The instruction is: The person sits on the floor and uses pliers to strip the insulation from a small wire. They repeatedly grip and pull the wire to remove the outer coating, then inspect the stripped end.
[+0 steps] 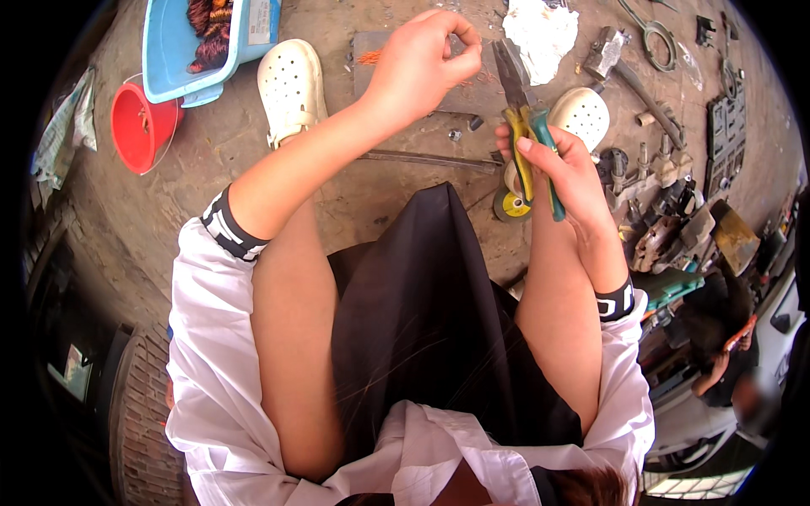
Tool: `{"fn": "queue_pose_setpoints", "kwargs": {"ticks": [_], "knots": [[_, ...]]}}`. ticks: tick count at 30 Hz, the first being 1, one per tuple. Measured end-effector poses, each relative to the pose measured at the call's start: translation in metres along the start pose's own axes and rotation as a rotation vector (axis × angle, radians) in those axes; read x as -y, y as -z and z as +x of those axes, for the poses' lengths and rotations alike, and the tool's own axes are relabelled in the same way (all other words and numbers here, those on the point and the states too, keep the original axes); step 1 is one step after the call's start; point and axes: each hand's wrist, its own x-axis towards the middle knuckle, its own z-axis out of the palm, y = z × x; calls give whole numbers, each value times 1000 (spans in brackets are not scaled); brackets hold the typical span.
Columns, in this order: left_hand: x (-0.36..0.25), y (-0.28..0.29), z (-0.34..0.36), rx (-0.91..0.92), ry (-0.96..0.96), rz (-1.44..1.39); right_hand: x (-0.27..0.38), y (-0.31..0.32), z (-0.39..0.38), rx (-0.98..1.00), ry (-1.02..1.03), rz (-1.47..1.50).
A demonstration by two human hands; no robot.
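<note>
My left hand (415, 72) is raised over a dark metal plate (384, 87) with orange wire bits (368, 57) on it; its thumb and index finger are pinched, and what they hold, if anything, is too small to make out. To its right, my right hand (560, 169) grips pliers (525, 156) with yellow and teal handles, their dark jaws pointing up toward a white crumpled cloth (540, 34). Below the pliers, a roll of yellow-green tape (511, 208) is partly hidden. A long metal bar (426, 160) lies in front of the plate.
A blue tub (169, 63) holding dark reddish wire and a red bucket (132, 126) stand left. Cream clogs (287, 84) are on the floor. A hammer (641, 93), tool case (724, 139) and metal parts (662, 169) lie right. Another person (717, 375) is at lower right.
</note>
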Motion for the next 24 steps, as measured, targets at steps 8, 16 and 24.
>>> {"fn": "queue_pose_setpoints", "kwargs": {"ticks": [8, 16, 24], "knots": [[-13, 10, 3, -55, -396, 310, 1, -1, -2, 3, -21, -21], [-16, 12, 2, 0, -436, 309, 5, -2, -2, 26, -7, -24], [-12, 12, 4, 1, -435, 190, 1, -4, -2, -116, 114, -218]]}}
